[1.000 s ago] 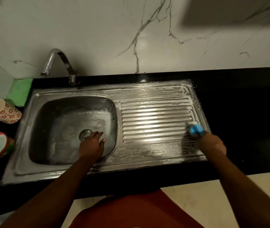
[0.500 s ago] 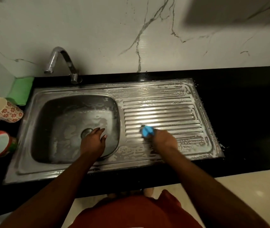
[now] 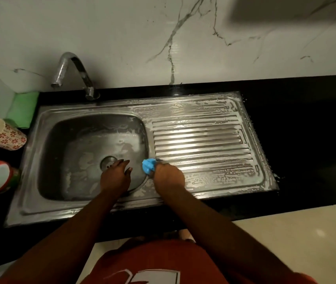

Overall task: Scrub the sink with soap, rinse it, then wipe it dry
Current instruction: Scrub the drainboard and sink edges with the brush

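gripping the blue scrubber [image 3: 148, 165] in our right hand [image 3: 168, 177], left hand [image 3: 115, 177] relaxed over the soapy sink [image 3: 93, 124], we scrub; rinsing under the faucet [image 3: 71, 68] likely comes next.

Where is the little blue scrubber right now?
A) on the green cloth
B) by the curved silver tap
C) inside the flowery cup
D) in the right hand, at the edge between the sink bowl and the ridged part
D: the small blue scrubber pokes out of the right hand, which grips it where the bowl of the stainless-steel sink meets its ridged drainboard.
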`<state>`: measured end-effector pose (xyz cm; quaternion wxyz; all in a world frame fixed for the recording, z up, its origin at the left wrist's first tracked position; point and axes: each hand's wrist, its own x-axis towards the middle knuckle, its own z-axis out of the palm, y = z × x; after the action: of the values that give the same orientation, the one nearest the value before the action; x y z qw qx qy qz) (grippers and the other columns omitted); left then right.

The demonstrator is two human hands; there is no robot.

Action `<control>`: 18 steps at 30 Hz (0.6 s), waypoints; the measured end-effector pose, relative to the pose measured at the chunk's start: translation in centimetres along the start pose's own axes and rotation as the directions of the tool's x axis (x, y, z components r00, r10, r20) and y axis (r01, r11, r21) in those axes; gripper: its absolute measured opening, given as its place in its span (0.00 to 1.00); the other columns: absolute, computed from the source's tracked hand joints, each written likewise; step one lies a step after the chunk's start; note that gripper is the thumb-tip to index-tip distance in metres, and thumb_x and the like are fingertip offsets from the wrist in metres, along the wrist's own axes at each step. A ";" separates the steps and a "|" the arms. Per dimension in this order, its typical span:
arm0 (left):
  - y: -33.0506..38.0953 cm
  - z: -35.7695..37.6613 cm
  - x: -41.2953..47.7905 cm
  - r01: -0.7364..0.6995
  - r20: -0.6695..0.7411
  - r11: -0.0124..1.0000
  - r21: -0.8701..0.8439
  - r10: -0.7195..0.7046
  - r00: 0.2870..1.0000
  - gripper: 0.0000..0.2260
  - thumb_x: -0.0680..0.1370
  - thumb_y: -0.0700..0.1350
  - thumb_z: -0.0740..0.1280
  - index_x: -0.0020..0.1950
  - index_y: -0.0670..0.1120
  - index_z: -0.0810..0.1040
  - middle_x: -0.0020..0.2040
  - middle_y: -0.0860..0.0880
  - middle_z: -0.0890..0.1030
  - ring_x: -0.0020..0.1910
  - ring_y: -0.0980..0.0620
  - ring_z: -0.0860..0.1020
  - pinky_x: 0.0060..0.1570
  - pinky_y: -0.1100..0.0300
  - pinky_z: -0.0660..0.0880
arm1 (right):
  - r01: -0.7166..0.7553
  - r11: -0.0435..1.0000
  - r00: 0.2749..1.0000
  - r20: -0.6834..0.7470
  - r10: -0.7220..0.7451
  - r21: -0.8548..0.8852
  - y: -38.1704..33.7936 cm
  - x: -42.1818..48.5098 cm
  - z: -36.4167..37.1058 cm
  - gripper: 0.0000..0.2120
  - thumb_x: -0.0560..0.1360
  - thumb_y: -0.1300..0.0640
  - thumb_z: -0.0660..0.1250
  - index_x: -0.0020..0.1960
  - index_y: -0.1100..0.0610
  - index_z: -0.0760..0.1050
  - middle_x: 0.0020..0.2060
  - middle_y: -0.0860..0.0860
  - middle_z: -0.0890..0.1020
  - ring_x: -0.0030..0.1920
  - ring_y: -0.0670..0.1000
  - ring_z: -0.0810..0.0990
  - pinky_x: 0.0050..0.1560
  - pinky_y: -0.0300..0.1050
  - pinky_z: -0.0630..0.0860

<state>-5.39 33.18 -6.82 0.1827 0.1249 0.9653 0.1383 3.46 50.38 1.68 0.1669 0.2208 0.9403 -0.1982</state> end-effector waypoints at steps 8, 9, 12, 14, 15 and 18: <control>0.2 -1.0 0.0 0.007 -0.010 1.000 -0.018 -0.007 1.000 0.20 0.86 0.53 0.61 0.78 0.54 0.73 0.79 0.49 0.70 0.74 0.42 0.73 0.67 0.45 0.70 | -0.439 0.889 0.895 -0.144 0.421 -0.128 16.6 1.6 -9.0 0.15 0.82 0.52 0.56 0.60 0.55 0.79 0.56 0.56 0.84 0.57 0.59 0.82 0.56 0.51 0.77; 0.2 -1.1 0.0 0.012 -0.014 1.000 -0.023 -0.012 1.000 0.20 0.86 0.53 0.61 0.78 0.54 0.73 0.79 0.48 0.71 0.74 0.42 0.73 0.67 0.45 0.70 | -0.421 0.899 0.903 -0.147 0.404 -0.117 16.1 1.5 -8.7 0.15 0.82 0.53 0.56 0.60 0.55 0.79 0.56 0.57 0.83 0.57 0.60 0.82 0.56 0.51 0.77; 0.3 -1.3 -0.2 0.035 -0.017 0.999 -0.031 -0.035 0.999 0.19 0.86 0.53 0.61 0.78 0.54 0.73 0.79 0.48 0.70 0.74 0.43 0.73 0.67 0.46 0.70 | -0.254 0.963 0.965 -0.083 0.247 -0.088 10.1 0.1 -4.3 0.16 0.83 0.50 0.55 0.62 0.53 0.78 0.56 0.54 0.83 0.57 0.58 0.82 0.55 0.48 0.76; 0.3 -1.4 -0.3 0.052 -0.023 0.998 -0.030 -0.053 0.998 0.19 0.86 0.53 0.61 0.78 0.54 0.72 0.79 0.48 0.70 0.74 0.43 0.72 0.67 0.47 0.70 | -0.060 0.996 0.998 -0.023 0.059 -0.072 4.6 -1.8 -0.5 0.15 0.84 0.52 0.54 0.62 0.53 0.77 0.54 0.52 0.83 0.55 0.56 0.83 0.53 0.48 0.76; 0.2 -1.4 -0.4 0.057 -0.024 0.998 -0.028 -0.058 0.998 0.20 0.86 0.53 0.61 0.78 0.54 0.72 0.79 0.49 0.70 0.74 0.44 0.72 0.67 0.46 0.71 | 0.005 0.998 1.000 -0.009 -0.005 -0.065 2.7 -2.5 0.6 0.14 0.83 0.53 0.54 0.61 0.53 0.76 0.53 0.52 0.83 0.54 0.56 0.83 0.51 0.48 0.76; -0.2 -1.5 -0.4 0.068 -0.025 0.997 -0.040 -0.069 0.997 0.19 0.86 0.53 0.61 0.78 0.54 0.72 0.79 0.49 0.70 0.72 0.42 0.74 0.66 0.44 0.71 | 0.024 0.999 1.000 0.004 -0.024 -0.024 3.5 -1.4 0.0 0.14 0.83 0.51 0.54 0.61 0.52 0.76 0.53 0.53 0.83 0.54 0.57 0.83 0.50 0.48 0.76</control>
<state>-5.64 32.55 -5.41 0.1772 0.0864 0.9685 0.1523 6.29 52.77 1.21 0.1687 0.2073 0.9448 -0.1893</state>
